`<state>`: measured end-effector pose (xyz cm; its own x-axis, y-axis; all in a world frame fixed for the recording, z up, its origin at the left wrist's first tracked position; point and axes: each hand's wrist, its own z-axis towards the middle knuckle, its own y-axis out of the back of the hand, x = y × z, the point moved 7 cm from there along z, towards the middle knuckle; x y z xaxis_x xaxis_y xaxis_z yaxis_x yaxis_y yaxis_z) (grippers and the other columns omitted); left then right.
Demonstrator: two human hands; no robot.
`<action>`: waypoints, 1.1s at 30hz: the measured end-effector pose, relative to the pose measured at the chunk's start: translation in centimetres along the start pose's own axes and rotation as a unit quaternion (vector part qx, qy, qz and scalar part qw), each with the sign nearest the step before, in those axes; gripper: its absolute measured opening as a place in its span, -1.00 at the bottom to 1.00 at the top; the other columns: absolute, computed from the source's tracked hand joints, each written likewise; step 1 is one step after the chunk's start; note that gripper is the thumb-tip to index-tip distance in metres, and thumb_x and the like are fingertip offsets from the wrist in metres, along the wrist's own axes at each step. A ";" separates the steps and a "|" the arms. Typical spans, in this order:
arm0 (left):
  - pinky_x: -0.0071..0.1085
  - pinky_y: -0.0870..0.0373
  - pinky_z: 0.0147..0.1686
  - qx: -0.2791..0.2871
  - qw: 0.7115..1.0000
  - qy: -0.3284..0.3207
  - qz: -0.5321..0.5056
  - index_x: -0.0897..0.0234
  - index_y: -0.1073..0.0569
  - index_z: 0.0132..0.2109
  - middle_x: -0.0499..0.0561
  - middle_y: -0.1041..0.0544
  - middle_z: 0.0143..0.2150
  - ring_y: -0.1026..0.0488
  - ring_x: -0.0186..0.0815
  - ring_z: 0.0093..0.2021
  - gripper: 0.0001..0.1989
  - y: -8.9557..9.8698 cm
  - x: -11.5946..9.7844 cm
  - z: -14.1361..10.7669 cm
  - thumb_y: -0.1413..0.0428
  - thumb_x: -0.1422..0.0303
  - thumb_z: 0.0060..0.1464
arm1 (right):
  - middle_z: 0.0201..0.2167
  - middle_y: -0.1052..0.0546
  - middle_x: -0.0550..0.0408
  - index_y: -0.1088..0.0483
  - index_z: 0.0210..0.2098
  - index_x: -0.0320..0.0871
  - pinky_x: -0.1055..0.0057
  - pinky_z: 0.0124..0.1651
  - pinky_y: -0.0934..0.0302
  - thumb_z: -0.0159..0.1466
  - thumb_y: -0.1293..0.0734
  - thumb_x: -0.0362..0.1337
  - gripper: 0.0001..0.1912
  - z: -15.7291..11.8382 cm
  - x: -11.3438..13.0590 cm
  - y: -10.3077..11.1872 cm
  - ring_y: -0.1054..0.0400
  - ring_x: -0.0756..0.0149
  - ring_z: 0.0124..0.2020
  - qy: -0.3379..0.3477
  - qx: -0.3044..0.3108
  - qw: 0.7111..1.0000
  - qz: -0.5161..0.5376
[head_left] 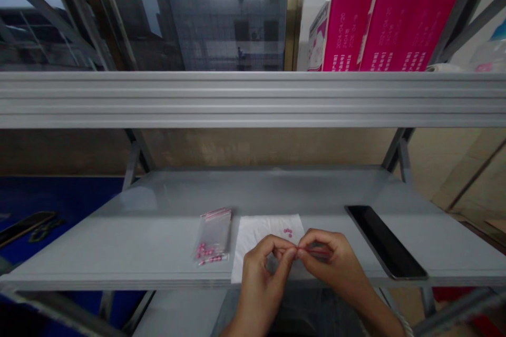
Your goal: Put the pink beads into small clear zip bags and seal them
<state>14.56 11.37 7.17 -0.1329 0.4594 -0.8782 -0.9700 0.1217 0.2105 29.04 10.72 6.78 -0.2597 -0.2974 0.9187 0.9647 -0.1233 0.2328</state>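
Observation:
My left hand (261, 274) and my right hand (336, 258) meet above the near edge of a white paper sheet (253, 229). Both pinch a small clear zip bag (318, 250), whose red strip shows inside the curl of the right fingers; most of it is hidden by the hands. Several small pink beads (288, 232) lie on the paper just beyond the fingertips. To the left of the paper rest clear zip bags (215, 231) with red strips along the top and pink beads gathered at their lower end.
A black phone (385, 242) lies at the right of the grey shelf table (134, 242). An upper metal rail (253, 100) crosses in front, with pink boxes (391, 26) standing above it. At far left, another dark phone (26, 226) lies on a blue surface.

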 end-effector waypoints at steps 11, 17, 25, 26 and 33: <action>-0.48 -0.39 -0.35 -0.023 0.999 -0.030 -0.001 0.26 -0.51 -0.37 -0.04 -0.54 -0.46 -0.49 -0.31 -0.39 -0.80 0.0 -0.8 0.2 -0.09 0.32 0.20 | -0.53 -0.63 0.06 -0.57 -0.53 -0.16 0.44 -0.33 -0.45 0.09 -0.41 -0.28 -0.88 0.3 0.5 0.8 -0.55 0.26 -0.44 -0.017 0.032 0.999 0.020; -0.49 -0.39 -0.37 -0.055 0.997 -0.049 0.004 0.25 -0.50 -0.36 -0.05 -0.54 -0.45 -0.50 -0.31 -0.40 -0.83 0.5 -1.4 0.5 -0.10 0.35 0.18 | -0.54 -0.61 0.06 -0.57 -0.54 -0.16 0.43 -0.35 -0.43 0.05 -0.45 -0.26 -0.89 0.5 0.1 1.7 -0.52 0.26 -0.46 -0.028 -0.008 0.999 0.040; -0.49 -0.38 -0.37 -0.083 0.996 -0.041 0.006 0.24 -0.49 -0.36 -0.06 -0.51 -0.45 -0.47 -0.31 -0.40 -0.84 1.6 -1.1 1.0 -0.11 0.32 0.17 | -0.60 -0.55 0.10 -0.57 -0.54 -0.16 0.50 -0.57 -0.23 0.02 -0.50 -0.18 -0.83 0.7 -1.0 2.0 -0.39 0.35 -0.58 -0.051 -0.043 0.995 0.071; -0.48 -0.38 -0.36 -0.080 0.996 -0.038 0.007 0.24 -0.50 -0.36 -0.06 -0.51 -0.45 -0.48 -0.30 -0.39 -0.84 1.6 -1.0 1.1 -0.11 0.31 0.17 | -0.62 -0.53 0.11 -0.57 -0.55 -0.16 0.51 -0.58 -0.20 0.02 -0.50 -0.17 -0.82 0.8 -1.1 2.0 -0.37 0.37 -0.60 -0.051 -0.044 0.995 0.071; -0.43 -0.40 -0.34 -0.089 0.996 -0.002 0.004 0.24 -0.49 -0.36 -0.03 -0.53 -0.45 -0.49 -0.26 -0.39 -0.79 1.5 0.7 1.8 -0.11 0.22 0.16 | -0.59 -0.56 0.07 -0.60 -0.48 -0.18 0.43 -0.49 -0.29 0.02 -0.51 -0.09 -0.74 1.6 -2.6 3.0 -0.35 0.36 -0.60 -0.054 -0.081 0.991 0.094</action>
<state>13.39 13.45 7.68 -0.1399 0.4638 -0.8748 -0.9897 -0.0390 0.1377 32.67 12.62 5.63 -0.0621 -0.2281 0.9716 0.9733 -0.2292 0.0084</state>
